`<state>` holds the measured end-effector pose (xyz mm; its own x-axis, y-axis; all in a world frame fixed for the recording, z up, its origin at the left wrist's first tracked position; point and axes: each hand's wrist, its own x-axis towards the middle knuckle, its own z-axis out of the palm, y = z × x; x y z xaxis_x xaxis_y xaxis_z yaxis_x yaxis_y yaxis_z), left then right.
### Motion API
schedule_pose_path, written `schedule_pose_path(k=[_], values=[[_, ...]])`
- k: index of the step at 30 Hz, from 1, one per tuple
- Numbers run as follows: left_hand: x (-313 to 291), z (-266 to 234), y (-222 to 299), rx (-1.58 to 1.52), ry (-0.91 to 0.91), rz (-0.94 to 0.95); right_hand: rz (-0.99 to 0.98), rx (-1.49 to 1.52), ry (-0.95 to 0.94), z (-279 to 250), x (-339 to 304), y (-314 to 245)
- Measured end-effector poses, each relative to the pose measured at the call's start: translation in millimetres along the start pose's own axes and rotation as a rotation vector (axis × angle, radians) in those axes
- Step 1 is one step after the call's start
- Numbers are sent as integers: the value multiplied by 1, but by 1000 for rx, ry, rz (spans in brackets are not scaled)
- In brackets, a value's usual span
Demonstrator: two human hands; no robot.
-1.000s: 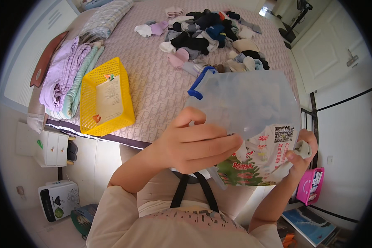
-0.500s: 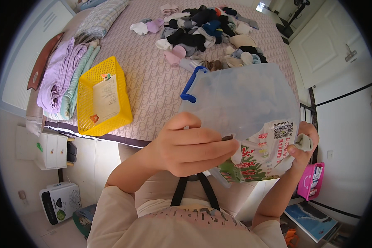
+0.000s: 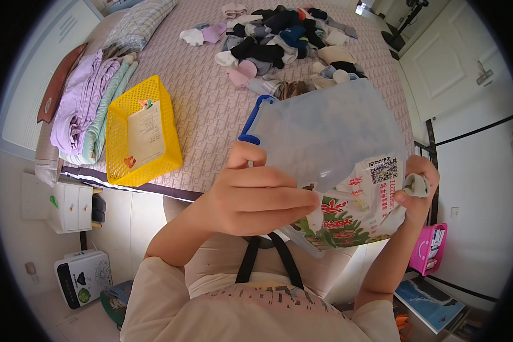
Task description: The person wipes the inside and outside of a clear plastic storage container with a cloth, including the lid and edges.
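Observation:
A clear plastic box (image 3: 330,125) with a blue handle (image 3: 255,119) is tilted in front of me, above the bed's near edge. Its lower side carries a white and green printed label (image 3: 353,208) with red lettering. My left hand (image 3: 256,196) is closed, fingertips pressed together at the label's left edge, where a small dark patch shows. At the box's right side, my right hand (image 3: 419,191) curls around a pale, rolled-up sock (image 3: 418,185) and lies against the box. Its remaining fingers are hidden behind the box.
Beyond the box, a heap of mixed socks (image 3: 279,40) covers part of the bed (image 3: 202,114). To the left stand a yellow basket (image 3: 174,137) with a paper inside and folded lilac cloth (image 3: 77,108). A pink bin (image 3: 424,256) and white door (image 3: 456,62) are at right.
The box has shifted slightly left and its far right corner has tipped. My left hand has moved a little left with it; both hands keep their hold.

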<state>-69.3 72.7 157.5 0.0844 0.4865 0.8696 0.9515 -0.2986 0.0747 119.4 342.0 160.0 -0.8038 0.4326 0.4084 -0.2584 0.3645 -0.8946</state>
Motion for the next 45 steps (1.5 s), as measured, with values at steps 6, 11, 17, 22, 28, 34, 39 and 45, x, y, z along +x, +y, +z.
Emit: schedule_pose_path(k=[6,11,17,22,28,34,39,45], values=[[-1,-5,-1,-101,-30,-24,0,12,-40,3,7,0],[-4,-2,-3,-118,-4,-33,16,-6,-64,6,13,-4],[-7,-5,-3,-147,-14,-47,26,28,-72,9,16,-5],[-8,-7,-3,-215,-35,-95,66,33,-109,9,20,-4],[-13,-12,-5,-315,-96,-167,78,0,-144,13,27,-6],[-16,-15,-8,-363,-112,-191,101,0,-171,15,32,-7],[-16,-21,-6,-468,-120,-167,101,-63,-133,4,43,3],[-31,-9,6,-278,111,-321,111,5,-75,-7,50,15]])
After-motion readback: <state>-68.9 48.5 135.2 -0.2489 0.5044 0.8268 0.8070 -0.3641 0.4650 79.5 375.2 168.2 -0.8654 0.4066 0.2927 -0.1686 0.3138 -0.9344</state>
